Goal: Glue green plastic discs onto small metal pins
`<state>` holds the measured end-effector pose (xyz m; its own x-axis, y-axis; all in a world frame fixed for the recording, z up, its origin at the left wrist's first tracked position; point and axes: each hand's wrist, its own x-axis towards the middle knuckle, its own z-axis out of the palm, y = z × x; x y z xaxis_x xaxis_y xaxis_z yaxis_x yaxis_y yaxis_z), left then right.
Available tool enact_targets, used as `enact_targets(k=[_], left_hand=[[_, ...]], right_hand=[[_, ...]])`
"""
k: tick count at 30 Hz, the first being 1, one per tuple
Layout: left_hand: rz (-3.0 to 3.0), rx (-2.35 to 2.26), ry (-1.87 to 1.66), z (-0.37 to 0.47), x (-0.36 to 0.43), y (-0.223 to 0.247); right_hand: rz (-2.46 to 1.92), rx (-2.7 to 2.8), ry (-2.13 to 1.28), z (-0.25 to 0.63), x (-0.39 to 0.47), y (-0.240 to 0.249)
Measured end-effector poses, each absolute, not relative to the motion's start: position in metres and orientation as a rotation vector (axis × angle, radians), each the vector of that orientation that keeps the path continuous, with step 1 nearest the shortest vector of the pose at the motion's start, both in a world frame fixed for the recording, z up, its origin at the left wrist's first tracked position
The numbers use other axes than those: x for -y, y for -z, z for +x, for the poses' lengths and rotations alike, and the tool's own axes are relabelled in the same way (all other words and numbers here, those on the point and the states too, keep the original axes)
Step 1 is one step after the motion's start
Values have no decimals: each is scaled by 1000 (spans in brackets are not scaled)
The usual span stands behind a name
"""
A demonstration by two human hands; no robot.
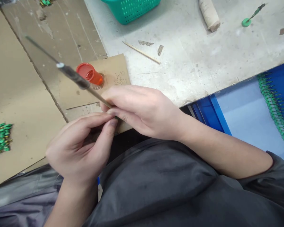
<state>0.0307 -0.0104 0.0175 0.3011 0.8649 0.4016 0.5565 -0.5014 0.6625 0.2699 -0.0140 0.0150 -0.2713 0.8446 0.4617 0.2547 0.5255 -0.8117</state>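
My right hand (142,110) is closed in a pinch around a slim stick-like tool (77,77). The tool has a wooden shaft, a dark wrapped section, a white collar and a thin tip slanting up to the left; its lower end is hidden by my fingers. Thumb and forefinger of my left hand (85,142) are pressed together, touching the right fingertips. A tiny dark green bit shows between the hands, too small to name. Just beyond them stands a red-orange cup (85,71) in or against a clear container, on a piece of cardboard (115,67).
Small green and yellow pieces (1,138) lie heaped at left. On the whitish table are a pointed wooden stick (142,52), a green basket (132,11), a pale cylinder (209,15) and a green disc with a stem (246,22). Blue trays (241,110) with green pieces stand lower right.
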Motion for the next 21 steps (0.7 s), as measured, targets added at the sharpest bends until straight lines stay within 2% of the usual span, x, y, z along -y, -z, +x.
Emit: enact_targets(k=[13,21], left_hand=[[2151,-1284,-1048,30,10,-16],[1899,-1352,-1065,43,12,-25]], right_hand=[[-932,1819,-807,268,11,-16],[-1092,1535,-710,268,15,-14]])
